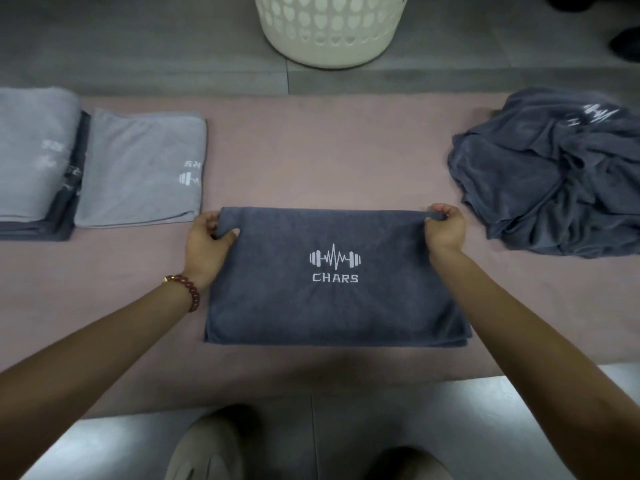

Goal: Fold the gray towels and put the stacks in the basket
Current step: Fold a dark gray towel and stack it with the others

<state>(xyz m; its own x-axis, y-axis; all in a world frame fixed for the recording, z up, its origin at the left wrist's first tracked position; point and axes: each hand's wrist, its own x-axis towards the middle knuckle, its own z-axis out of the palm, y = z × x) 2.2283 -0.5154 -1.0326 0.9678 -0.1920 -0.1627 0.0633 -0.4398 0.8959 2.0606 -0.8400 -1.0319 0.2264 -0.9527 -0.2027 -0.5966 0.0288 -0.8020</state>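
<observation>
Your left hand and right hand each pinch a far corner of a folded dark gray towel with a white CHARS logo. It lies flat on the pink mat before you. Folded towels sit left, a crumpled towel pile right, and the white laundry basket beyond.

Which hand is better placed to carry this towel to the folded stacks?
Probably the left hand: it grips the dark towel at the corner beside the folded stacks; the right hand holds the corner by the crumpled pile.
</observation>
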